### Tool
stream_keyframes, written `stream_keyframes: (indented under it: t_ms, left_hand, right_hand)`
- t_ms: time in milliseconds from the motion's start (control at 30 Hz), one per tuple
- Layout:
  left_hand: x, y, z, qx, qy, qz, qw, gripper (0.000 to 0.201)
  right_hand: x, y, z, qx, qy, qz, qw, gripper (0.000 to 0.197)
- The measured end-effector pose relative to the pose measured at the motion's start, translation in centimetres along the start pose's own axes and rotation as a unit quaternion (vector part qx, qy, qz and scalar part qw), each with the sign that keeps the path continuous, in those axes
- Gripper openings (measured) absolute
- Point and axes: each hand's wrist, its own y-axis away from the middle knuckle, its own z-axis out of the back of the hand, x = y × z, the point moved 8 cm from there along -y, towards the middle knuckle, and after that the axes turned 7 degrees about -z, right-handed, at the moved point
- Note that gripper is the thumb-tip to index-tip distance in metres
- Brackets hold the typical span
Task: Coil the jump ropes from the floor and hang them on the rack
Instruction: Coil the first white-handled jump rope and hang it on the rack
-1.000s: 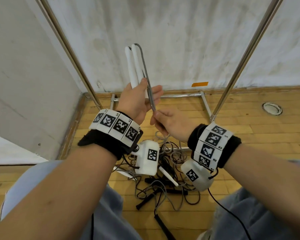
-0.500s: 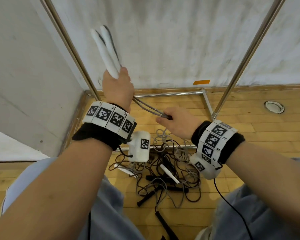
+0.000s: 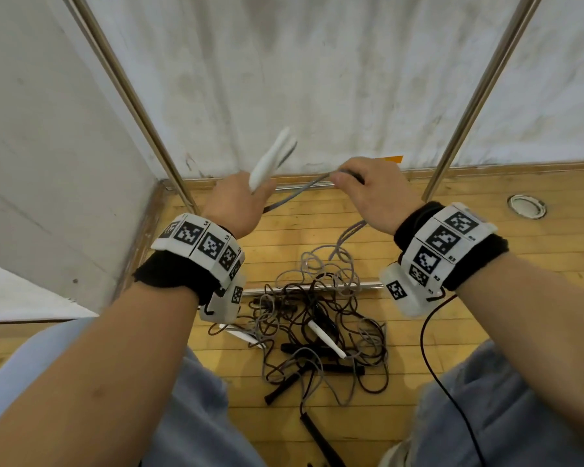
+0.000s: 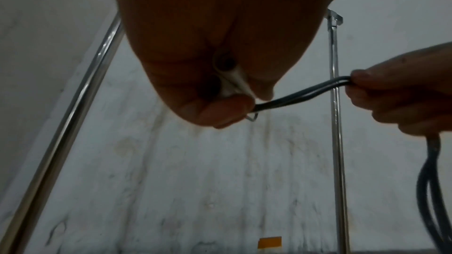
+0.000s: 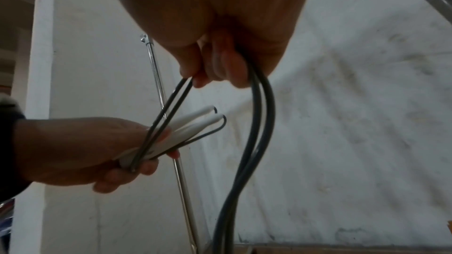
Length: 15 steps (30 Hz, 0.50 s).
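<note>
My left hand (image 3: 238,200) grips the two white handles (image 3: 270,160) of a grey jump rope, their tips pointing up and to the right. The doubled grey cord (image 3: 297,192) runs from that hand to my right hand (image 3: 368,187), which pinches it and lets the rest hang down (image 3: 346,235) to the floor. In the right wrist view the white handles (image 5: 186,130) lie in the left fist and the doubled cord (image 5: 254,123) drops below my right fingers (image 5: 220,65). The left wrist view shows the handle ends (image 4: 229,76) and the cord (image 4: 300,94) stretched between both hands.
A tangle of grey and dark jump ropes (image 3: 314,325) with black and white handles lies on the wooden floor between my knees. The rack's metal uprights (image 3: 132,99) (image 3: 479,96) rise on both sides, with its base bars (image 3: 304,288) on the floor. White walls stand behind and to the left.
My left hand has come down and tilted the handles to the right. My right hand has risen and moved right, drawing the doubled cord taut between the hands.
</note>
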Motion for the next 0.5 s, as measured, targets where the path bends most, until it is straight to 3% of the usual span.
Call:
stream_keyframes:
  t_ms: [267, 367, 500]
  left_hand:
    - [-3.2, 1.1, -3.4, 0.129, -0.009, -0.085, 0.988, 0.054]
    - [-3.9, 1.8, -4.8, 0.167, -0.071, -0.114, 0.977, 0.047]
    - [-4.1, 2.7, -6.7, 0.202, -0.175, -0.134, 0.954, 0.022]
  right_hand:
    - [-0.2, -0.5, 2.5, -0.088, 0.012, 0.004, 0.996, 0.029]
    - [0.1, -0.5, 2.6, -0.080, -0.001, 0.003, 0.997, 0.028]
    - [0.9, -0.3, 1.9, -0.051, 0.020, 0.018, 0.998, 0.027]
